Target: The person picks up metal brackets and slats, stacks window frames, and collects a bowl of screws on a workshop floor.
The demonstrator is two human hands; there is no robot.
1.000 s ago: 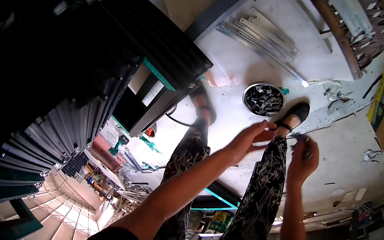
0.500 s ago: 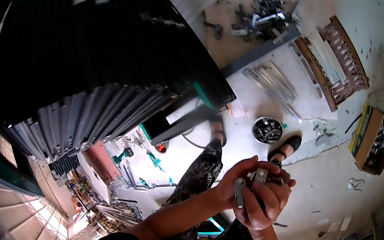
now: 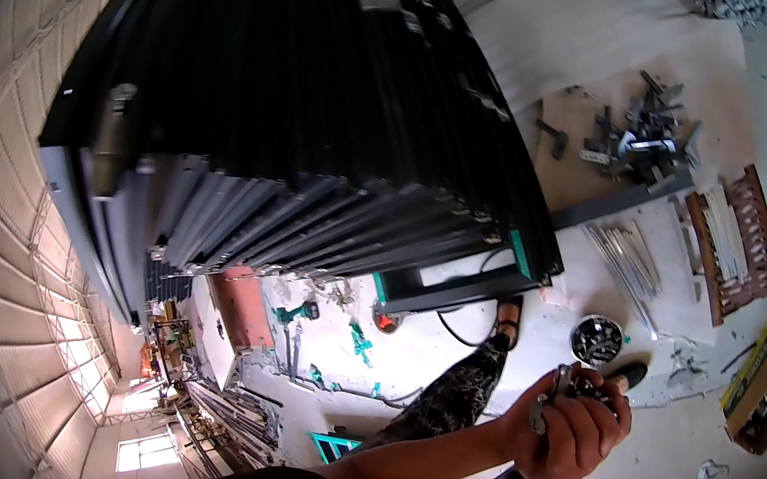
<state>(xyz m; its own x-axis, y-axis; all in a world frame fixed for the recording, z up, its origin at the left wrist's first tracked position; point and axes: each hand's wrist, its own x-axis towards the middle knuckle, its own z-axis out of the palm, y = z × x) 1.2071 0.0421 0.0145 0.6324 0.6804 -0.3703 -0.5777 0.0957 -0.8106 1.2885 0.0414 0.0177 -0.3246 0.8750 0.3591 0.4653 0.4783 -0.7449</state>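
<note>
My left hand (image 3: 524, 428) and my right hand (image 3: 578, 437) are cupped together at the lower right, fingers curled round a handful of small grey metal fittings (image 3: 562, 383). One fitting pokes out at the left side of the bundle, and darker pieces show between the fingers at the top. The right fingers lie over the front and hide most of the pieces. Just beyond the hands, a round tub (image 3: 597, 341) of small dark metal parts stands on the floor near my feet.
A large stack of black metal frames (image 3: 324, 108) fills the upper left. Floor items include a heap of dark brackets (image 3: 646, 136), thin metal strips (image 3: 625, 265), a brown slotted crate (image 3: 758, 246), a cardboard box (image 3: 750, 402) of parts and a green power drill (image 3: 298, 312).
The view has swung left, so the frame stack, tub and box sit farther right and lower. My hands remain clasped round the fittings and appear farther right.
</note>
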